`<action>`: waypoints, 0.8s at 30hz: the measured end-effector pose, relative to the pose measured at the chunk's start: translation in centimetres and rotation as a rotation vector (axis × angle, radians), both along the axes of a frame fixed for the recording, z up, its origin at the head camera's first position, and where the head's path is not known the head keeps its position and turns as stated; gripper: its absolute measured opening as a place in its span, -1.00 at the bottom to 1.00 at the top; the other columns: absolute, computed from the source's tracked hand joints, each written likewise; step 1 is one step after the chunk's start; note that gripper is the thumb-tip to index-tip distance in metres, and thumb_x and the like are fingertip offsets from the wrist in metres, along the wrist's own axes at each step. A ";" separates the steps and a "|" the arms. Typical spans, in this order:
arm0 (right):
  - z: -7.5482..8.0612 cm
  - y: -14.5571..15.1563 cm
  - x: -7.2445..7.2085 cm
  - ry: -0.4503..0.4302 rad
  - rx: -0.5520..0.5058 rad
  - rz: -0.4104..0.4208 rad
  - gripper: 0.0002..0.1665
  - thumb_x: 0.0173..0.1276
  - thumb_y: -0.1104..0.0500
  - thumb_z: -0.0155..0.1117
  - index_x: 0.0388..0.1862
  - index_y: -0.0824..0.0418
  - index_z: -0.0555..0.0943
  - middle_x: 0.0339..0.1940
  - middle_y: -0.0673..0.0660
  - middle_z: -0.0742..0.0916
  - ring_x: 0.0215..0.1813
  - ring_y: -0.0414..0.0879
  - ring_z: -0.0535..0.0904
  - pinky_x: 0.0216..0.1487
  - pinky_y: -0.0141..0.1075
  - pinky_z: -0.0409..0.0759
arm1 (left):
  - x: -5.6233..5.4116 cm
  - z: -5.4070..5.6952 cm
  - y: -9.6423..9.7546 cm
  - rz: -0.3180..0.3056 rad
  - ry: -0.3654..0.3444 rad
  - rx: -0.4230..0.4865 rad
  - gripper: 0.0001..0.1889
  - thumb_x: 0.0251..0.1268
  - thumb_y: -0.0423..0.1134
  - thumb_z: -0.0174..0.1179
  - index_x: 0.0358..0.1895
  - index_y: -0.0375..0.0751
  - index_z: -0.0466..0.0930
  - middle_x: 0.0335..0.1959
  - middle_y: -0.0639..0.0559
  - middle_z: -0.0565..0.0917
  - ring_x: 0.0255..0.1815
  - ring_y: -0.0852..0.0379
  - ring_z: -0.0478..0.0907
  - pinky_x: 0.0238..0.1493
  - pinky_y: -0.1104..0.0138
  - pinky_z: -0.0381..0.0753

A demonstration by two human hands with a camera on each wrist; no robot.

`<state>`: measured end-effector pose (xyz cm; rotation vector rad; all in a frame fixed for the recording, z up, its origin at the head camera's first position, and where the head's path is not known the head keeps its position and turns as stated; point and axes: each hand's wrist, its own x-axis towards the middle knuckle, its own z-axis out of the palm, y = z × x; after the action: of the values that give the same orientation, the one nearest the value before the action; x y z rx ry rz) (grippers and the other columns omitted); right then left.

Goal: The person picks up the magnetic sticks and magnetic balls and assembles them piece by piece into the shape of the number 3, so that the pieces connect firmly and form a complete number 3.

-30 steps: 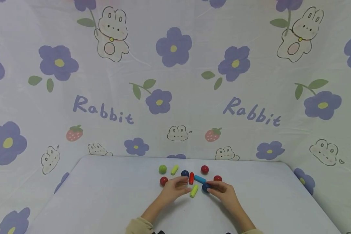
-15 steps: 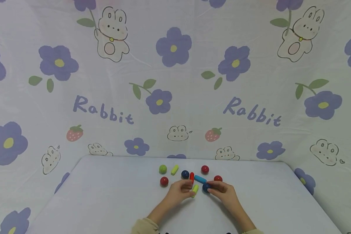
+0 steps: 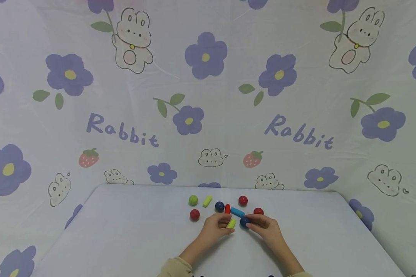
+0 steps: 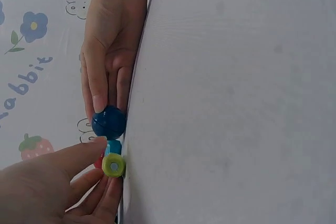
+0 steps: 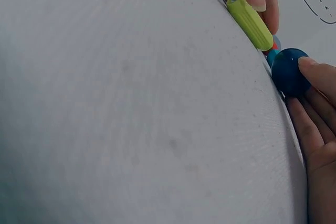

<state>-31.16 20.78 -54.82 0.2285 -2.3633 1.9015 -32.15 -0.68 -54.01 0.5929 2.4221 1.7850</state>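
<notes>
My right hand [image 3: 265, 227] pinches a dark blue ball [image 5: 290, 72] between thumb and fingers. A light blue rod [image 3: 237, 212] runs from beside a red rod [image 3: 227, 208] to right at that ball. My left hand [image 3: 215, 227] has its thumb and fingers around a yellow-green ribbed rod [image 5: 250, 23]; the thumb hides its near end in the head view. A silver disc shows in the end of this yellow-green rod in the left wrist view. A second dark blue ball [image 3: 219, 206] sits by the far end of the red rod.
Behind the hands lie a green ball [image 3: 193, 200] and another yellow-green rod [image 3: 207, 201]. One red ball [image 3: 194, 214] is left of the left hand; two more, a far red ball [image 3: 243, 200] and a nearer red ball [image 3: 258, 212], are at the right. A printed cloth hangs behind the white table [image 3: 124, 231].
My left hand has moved right, from beside the near yellow-green rod to around it, and the rod has shifted slightly. The right hand stays on its blue ball.
</notes>
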 end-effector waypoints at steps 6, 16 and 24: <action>0.3 0.0 0.2 0.002 -0.003 0.002 -0.65 0.08 0.21 0.36 -0.10 0.20 0.61 -0.14 0.03 0.66 -0.03 -0.15 0.53 -0.08 -0.38 0.46 | 0.0 0.0 0.1 0.019 0.018 -0.033 -0.55 -0.08 -0.39 0.34 -0.01 -0.28 0.50 -0.20 0.02 0.54 -0.19 0.19 0.54 -0.19 0.46 0.49; 0.0 0.1 0.0 -0.014 -0.005 0.000 -0.65 0.08 0.19 0.36 -0.10 0.19 0.62 -0.14 0.03 0.66 -0.03 -0.15 0.54 -0.08 -0.38 0.47 | -0.3 -0.5 0.1 0.029 0.055 -0.062 -0.60 -0.10 -0.46 0.33 -0.08 -0.27 0.55 -0.24 0.06 0.53 -0.23 0.22 0.54 -0.22 0.48 0.49; -0.2 0.1 -0.1 -0.018 0.000 -0.002 -0.65 0.07 0.18 0.37 -0.10 0.18 0.62 -0.14 0.04 0.66 -0.04 -0.12 0.54 -0.09 -0.38 0.47 | -0.1 -0.5 0.0 0.031 0.084 -0.101 -0.66 -0.09 -0.45 0.33 -0.14 -0.21 0.60 -0.25 0.10 0.57 -0.26 0.27 0.53 -0.23 0.48 0.49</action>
<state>-31.24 20.84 -55.00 0.2097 -2.3741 1.9109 -32.29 -0.64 -54.49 0.6359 2.5725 1.6686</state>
